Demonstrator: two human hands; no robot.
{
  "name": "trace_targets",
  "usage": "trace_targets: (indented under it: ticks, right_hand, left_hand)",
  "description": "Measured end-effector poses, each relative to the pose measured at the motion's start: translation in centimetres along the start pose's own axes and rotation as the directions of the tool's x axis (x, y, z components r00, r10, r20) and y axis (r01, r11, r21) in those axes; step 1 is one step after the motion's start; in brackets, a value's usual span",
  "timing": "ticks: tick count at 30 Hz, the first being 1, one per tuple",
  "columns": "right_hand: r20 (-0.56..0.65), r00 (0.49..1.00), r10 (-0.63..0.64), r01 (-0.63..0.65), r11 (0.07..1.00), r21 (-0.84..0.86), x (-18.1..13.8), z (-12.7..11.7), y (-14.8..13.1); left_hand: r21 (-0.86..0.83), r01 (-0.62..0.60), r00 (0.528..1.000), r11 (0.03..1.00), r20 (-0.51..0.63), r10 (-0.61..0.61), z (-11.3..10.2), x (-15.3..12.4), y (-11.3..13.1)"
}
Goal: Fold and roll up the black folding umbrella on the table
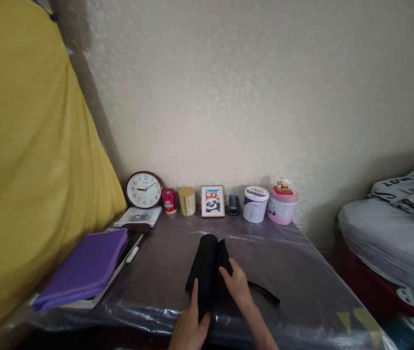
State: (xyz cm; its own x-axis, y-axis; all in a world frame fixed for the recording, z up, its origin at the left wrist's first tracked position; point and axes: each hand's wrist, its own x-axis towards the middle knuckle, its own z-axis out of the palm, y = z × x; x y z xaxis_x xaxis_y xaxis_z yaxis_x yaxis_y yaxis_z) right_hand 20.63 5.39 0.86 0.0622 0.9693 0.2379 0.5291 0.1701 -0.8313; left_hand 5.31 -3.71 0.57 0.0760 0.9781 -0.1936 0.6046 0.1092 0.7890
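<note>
A black roll of sheet material (204, 272), perhaps a rolled-up cloth case, lies lengthwise on the table in front of me. Its loose flap (222, 250) stands up along the right side. At the near left end, my left hand (189, 324) holds the roll, index finger stretched along it and thumb at its lower edge. My right hand (236, 284) grips the flap, thumb on top and the other fingers partly hidden. A narrow black strap (265, 291) trails out to the right, past my right wrist. The roll's near underside is hidden by my hands.
Plastic film covers the table (294, 272). A purple folder (83, 267) lies on books at left, beside a yellow curtain (28, 146). Along the wall stand a clock (144, 189), a panda picture (213, 201), a white-purple tub (255, 205), a pink tin (283, 206) and other small items.
</note>
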Motion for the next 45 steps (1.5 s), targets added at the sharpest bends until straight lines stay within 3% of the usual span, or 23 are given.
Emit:
trace_targets:
  ticks: [4, 11, 19, 24, 30, 35, 39, 45]
  right_hand:
    - [0.026, 0.999, -0.042, 0.04, 0.995, 0.087, 1.1, 1.4, -2.0]
    - [0.11, 0.994, -0.013, 0.016, 0.999, -0.029, 1.1, 4.4, -3.4]
    - [0.222, 0.975, -0.001, 0.061, 0.964, -0.26, 0.4, 4.6, -4.9]
    - [0.272, 0.962, -0.02, 0.11, 0.942, -0.317, 0.0, 4.8, -5.3]
    - [0.327, 0.936, -0.132, 0.252, 0.899, -0.359, -0.7, 4.8, -5.9]
    - [0.399, 0.88, -0.259, 0.396, 0.863, -0.313, -1.4, 4.3, -5.9]
    - [0.429, 0.829, -0.358, 0.481, 0.848, -0.222, -1.6, 3.7, -5.5]
    - [0.413, 0.851, -0.324, 0.408, 0.903, -0.131, -1.2, 3.0, -5.0]
  left_hand:
    - [0.055, 0.018, 1.0, 0.998, -0.001, -0.018, 0.0, 0.2, 0.2]
    - [0.125, 0.0, 1.0, 0.992, -0.004, 0.0, 0.6, 0.9, -0.9]
    - [0.153, 0.046, 0.999, 0.987, 0.005, -0.048, 0.7, 0.8, -0.7]
    - [0.158, 0.046, 0.999, 0.986, 0.0, -0.047, 0.9, 0.9, -1.2]
    - [0.138, 0.038, 0.999, 0.99, -0.022, -0.035, 1.2, 1.3, -2.3]
    - [-0.004, -0.065, 0.997, 0.998, -0.038, 0.065, 0.8, 0.8, -2.6]
    - [-0.063, -0.052, 0.996, 0.997, -0.08, 0.047, 0.5, 0.2, -1.9]
    - [0.032, -0.048, 0.999, 0.998, -0.003, 0.048, 0.3, 0.3, -0.6]
